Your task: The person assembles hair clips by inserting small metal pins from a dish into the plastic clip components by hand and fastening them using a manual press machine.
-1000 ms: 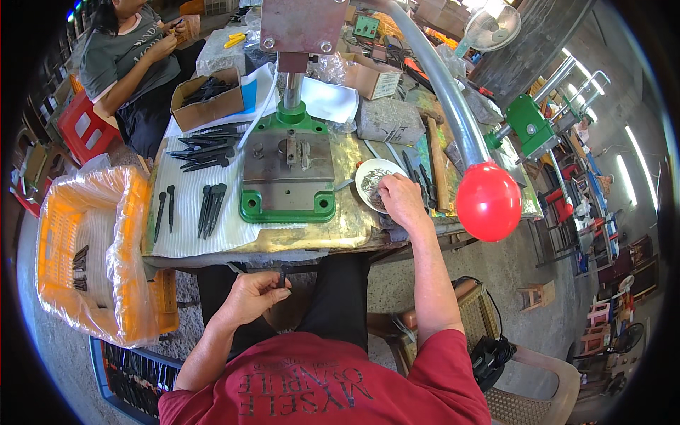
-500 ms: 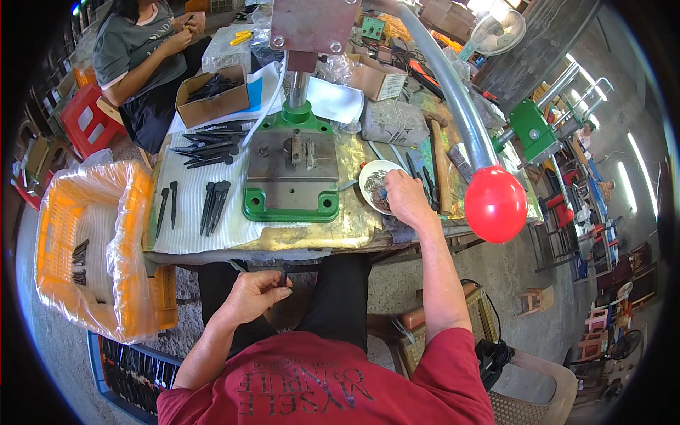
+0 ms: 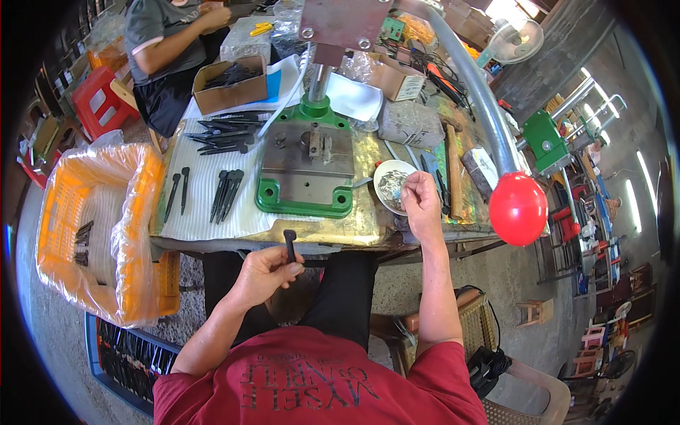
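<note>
My left hand (image 3: 268,275) holds a black plastic stake-like part (image 3: 290,244) upright in front of the table edge, its wider head on top. My right hand (image 3: 423,212) is pinched at the right rim of a white bowl (image 3: 394,163). Small metal pins (image 3: 389,187) lie in that bowl; whatever sits between my right fingertips is too small to make out. Between and beyond my hands stands a green-based hand press (image 3: 304,206). Left of it, several similar black parts (image 3: 225,195) lie on a white ribbed foam sheet (image 3: 202,225).
A red ball-ended lever (image 3: 518,210) hangs at the right. A plastic-lined orange crate (image 3: 134,273) stands left of the table. Further back are a cardboard box (image 3: 230,99), a wrapped grey block (image 3: 411,124) and a hammer (image 3: 453,170). Another person (image 3: 166,42) sits at the far left.
My right hand has drawn back from inside the bowl to its rim, fingers pinched. My left hand has risen slightly, and the black part in it now stands upright in view.
</note>
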Tool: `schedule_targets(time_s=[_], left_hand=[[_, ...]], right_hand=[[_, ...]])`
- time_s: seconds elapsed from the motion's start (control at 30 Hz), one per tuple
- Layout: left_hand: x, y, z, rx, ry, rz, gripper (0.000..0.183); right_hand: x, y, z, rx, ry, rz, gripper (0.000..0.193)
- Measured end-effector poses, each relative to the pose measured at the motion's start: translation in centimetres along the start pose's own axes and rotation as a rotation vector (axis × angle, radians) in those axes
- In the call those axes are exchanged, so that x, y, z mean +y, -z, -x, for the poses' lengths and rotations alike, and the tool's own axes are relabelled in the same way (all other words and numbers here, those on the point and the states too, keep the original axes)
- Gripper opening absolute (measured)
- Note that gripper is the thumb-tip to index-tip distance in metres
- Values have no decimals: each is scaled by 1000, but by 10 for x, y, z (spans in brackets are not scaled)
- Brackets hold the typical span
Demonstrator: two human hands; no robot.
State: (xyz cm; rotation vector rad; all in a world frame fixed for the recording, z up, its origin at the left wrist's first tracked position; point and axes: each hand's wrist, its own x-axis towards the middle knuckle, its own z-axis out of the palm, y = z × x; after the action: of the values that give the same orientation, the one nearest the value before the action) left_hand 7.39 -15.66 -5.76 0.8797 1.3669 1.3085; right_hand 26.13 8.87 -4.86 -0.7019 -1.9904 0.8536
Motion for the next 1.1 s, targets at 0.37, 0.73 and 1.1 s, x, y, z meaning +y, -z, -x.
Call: schedule_targets(time_s=[0.37,0.73,1.1], left_hand=[[13,-12,-20,66,-132,535,15],[10,-13,-13,120,-120,784,13],[10,-15,-13,110,-132,760,12]], right_hand=[[-92,-78,72,-289,-225,-776,19],[-103,-98,84,-275,-297,-912,19],[-99,-99,85,-279,-321,-920,22]])
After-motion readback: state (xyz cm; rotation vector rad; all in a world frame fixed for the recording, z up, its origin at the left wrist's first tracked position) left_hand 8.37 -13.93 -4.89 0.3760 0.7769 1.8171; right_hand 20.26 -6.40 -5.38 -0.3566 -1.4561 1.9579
